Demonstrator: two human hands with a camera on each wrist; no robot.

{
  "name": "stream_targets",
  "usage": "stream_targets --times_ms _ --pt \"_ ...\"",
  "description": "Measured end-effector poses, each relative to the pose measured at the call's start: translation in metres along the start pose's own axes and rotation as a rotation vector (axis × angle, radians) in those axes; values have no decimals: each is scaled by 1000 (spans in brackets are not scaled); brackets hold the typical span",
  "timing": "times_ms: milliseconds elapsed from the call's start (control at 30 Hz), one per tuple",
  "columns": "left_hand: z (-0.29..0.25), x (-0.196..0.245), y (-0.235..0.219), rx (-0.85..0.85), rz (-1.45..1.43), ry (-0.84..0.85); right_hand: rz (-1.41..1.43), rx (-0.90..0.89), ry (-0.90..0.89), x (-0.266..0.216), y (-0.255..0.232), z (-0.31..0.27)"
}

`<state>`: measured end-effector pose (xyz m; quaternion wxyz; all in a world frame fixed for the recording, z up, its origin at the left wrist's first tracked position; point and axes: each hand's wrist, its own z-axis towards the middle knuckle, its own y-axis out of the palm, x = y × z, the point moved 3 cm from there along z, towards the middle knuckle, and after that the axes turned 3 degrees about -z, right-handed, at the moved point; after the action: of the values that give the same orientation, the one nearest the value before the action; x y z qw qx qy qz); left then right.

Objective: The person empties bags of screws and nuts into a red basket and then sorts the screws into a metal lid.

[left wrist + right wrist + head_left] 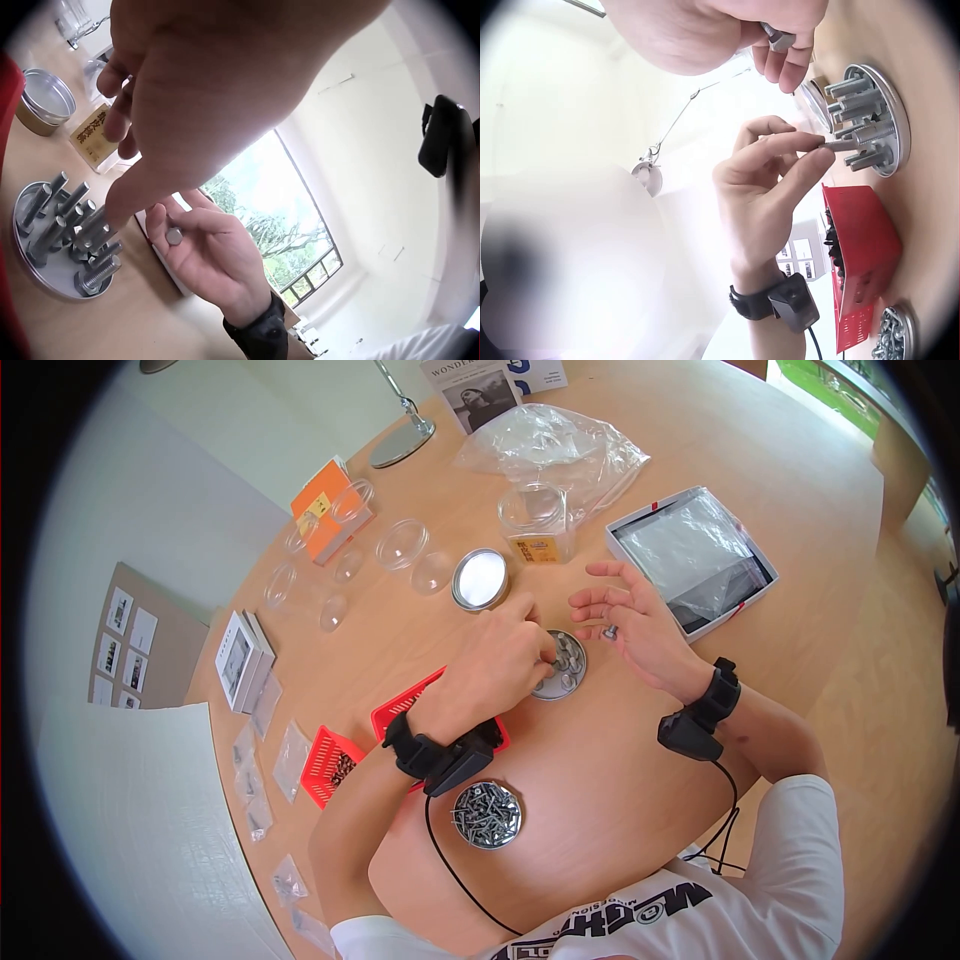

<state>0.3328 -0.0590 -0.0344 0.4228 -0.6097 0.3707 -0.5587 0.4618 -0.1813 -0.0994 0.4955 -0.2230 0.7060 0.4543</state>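
My left hand (490,660) is over a round metal lid (577,685) of upright bolts. In the right wrist view, the thumb and forefinger of my left hand (761,187) pinch a bolt (838,145) among the others standing in the lid (904,124). To the right of the lid, my right hand (645,630) holds a bolt (610,631) against its fingers. That bolt's hex head (174,237) shows by the right hand's thumb (199,219) in the left wrist view. The left hand (202,97) partly hides the lid's surroundings there.
Near the body is a tin of screws (487,814). Red baskets (326,765) stand at the left, one partly under my left forearm. Beyond the hands are an empty round tin (480,579), a clear jar (540,525), a white box (690,560) and clear domes (402,544).
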Motion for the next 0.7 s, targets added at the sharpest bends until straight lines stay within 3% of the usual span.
stream_targets --times_ms 700 --pt "-3 -5 9 6 15 27 -26 -33 -63 -1 9 -4"
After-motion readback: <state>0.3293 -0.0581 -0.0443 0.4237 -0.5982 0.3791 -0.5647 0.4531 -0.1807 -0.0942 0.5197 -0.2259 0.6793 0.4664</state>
